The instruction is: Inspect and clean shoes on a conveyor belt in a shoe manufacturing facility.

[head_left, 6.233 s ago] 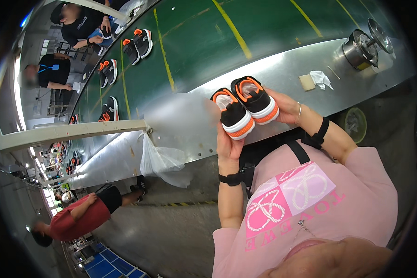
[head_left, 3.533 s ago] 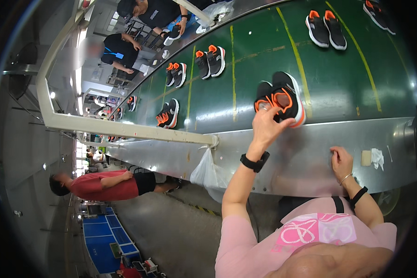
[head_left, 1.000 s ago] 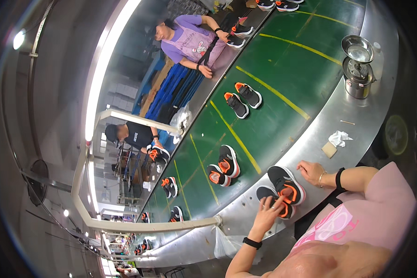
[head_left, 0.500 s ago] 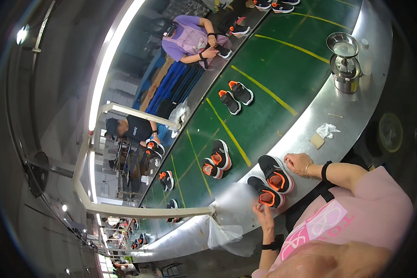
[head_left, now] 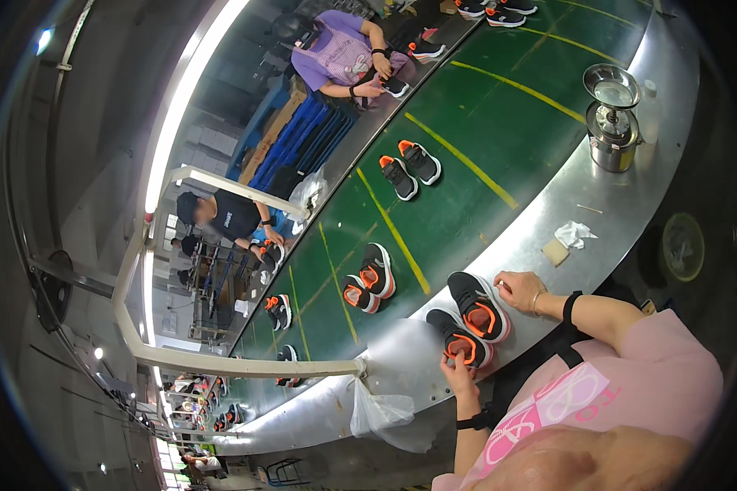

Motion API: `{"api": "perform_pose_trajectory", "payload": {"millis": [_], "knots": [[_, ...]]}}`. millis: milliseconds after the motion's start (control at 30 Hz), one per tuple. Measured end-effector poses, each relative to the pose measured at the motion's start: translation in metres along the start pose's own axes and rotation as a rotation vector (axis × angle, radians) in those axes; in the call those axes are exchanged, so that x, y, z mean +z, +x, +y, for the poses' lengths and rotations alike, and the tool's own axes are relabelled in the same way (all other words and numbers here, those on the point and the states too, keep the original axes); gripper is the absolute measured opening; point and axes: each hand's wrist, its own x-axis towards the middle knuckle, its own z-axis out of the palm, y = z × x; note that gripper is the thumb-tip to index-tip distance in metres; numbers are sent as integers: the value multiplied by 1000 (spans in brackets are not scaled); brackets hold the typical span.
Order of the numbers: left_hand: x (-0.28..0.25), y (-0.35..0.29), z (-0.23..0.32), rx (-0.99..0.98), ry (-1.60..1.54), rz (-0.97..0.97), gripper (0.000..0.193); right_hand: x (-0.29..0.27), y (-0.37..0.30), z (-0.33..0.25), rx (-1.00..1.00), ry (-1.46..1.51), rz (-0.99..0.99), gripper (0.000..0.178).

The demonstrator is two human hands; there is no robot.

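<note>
Two black sneakers with orange linings and white soles stand side by side on the metal ledge in front of me. My left hand point(head_left: 460, 378) is at the heel of the nearer sneaker point(head_left: 449, 327), its fingers closed on the collar with the tips in the opening. The farther sneaker point(head_left: 472, 296) stands against it, toe pointing away. Beside that one's outer side, my right hand point(head_left: 522, 291) has its fingers curled into a pinch above the ledge. Whatever lies between those fingertips is too small to make out.
A green conveyor belt point(head_left: 467, 114) with yellow lines carries pairs of similar sneakers point(head_left: 370, 274). On the metal ledge point(head_left: 606, 192) are a yellowish sponge point(head_left: 555, 252), crumpled white tissue point(head_left: 575, 235), a thin stick point(head_left: 590, 209) and a metal dispenser can point(head_left: 613, 131). Co-workers handle shoes across the belt.
My left fingers have moved from behind the nearer sneaker's heel up to its opening. The right hand stays beside the farther sneaker. My view has shifted slightly.
</note>
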Motion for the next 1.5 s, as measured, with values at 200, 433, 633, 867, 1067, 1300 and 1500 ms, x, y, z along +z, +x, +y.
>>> {"api": "perform_pose_trajectory", "payload": {"millis": [200,433,633,867,1067,1300,1500], "knots": [[-1,1,-1,18,18,-8,50,-1,-1,5,32,99,-16,20],[-4,2,4,-19,5,-64,57,17,2,-5,195,513,-145,52],[-3,-3,13,-32,-4,-110,64,32,-2,-24,80,232,-220,77],[3,-5,22,-14,139,-115,72,35,-9,-15,75,266,-164,67],[-5,13,10,183,173,-264,65,25,-9,-9,298,749,-278,57],[20,23,-25,-127,-706,-599,46,4,-27,14,691,1422,-437,43],[25,39,-59,-180,-687,-531,45,-5,-31,13,704,1605,-497,45]]}}
